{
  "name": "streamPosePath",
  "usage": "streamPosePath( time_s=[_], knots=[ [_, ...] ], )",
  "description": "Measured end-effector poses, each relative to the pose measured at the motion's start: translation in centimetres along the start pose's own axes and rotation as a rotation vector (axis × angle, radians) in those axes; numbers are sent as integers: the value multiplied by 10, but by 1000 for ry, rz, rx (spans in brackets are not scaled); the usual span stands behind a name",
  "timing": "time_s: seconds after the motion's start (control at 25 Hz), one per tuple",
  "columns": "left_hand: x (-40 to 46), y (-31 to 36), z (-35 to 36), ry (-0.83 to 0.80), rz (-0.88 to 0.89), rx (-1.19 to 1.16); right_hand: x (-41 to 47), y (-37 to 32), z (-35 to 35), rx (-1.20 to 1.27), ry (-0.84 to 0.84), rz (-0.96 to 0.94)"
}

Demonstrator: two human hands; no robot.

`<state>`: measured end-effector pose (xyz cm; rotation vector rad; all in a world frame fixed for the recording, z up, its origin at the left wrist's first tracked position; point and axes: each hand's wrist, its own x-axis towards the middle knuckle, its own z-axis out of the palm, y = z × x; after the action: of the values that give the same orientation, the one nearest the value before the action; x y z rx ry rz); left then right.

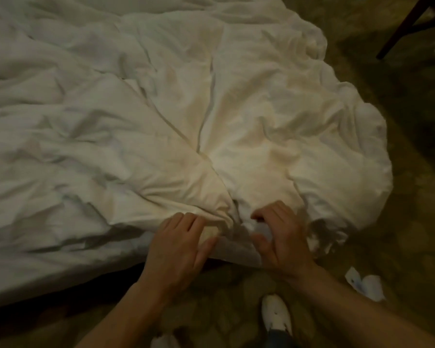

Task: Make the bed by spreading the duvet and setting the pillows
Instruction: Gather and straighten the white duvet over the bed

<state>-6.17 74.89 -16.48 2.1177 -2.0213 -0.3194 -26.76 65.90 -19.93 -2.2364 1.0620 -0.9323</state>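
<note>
We grip the duvet at the bed's near edge.

Our left hand (178,249) and right hand (279,237) sit side by side, fingers curled into bunched white duvet (161,116), pinching folds between fingers and thumbs. Below the fingers a white shoe (276,313) stands on the carpet (399,222). Beyond the fingers the duvet spreads rumpled over the bed; right of them it spills onto the carpet.

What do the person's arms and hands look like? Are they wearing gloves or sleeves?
No gloves and no sleeves show. The left hand and right hand are both bare, and both forearms are bare all the way to the picture's bottom edge. I can't see any rings, watch or bracelet, though the light is dim.
</note>
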Motion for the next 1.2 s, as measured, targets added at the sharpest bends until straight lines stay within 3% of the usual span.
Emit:
streamPosePath(
  time_s=[0.36, 0.56, 0.8, 1.0, 1.2],
  knots=[
    [-45, -94, -41, 132, 60, 69, 4, -93, 65, -147, -19, -32],
    [-95, -173, -33, 186, -3, 28, -14, -150, 134, -79, -52, 33],
    [-60, -212, 25, 133, -119, 163, -10, -123, 207, -366, -128, 145],
    [-17, -236, 23, 227, -94, 327, 24, -97, 229, -620, -50, 132],
    [-11, -240, 20, 248, 30, 238, 38, -96, 223, -477, -19, 11]
  ],
)
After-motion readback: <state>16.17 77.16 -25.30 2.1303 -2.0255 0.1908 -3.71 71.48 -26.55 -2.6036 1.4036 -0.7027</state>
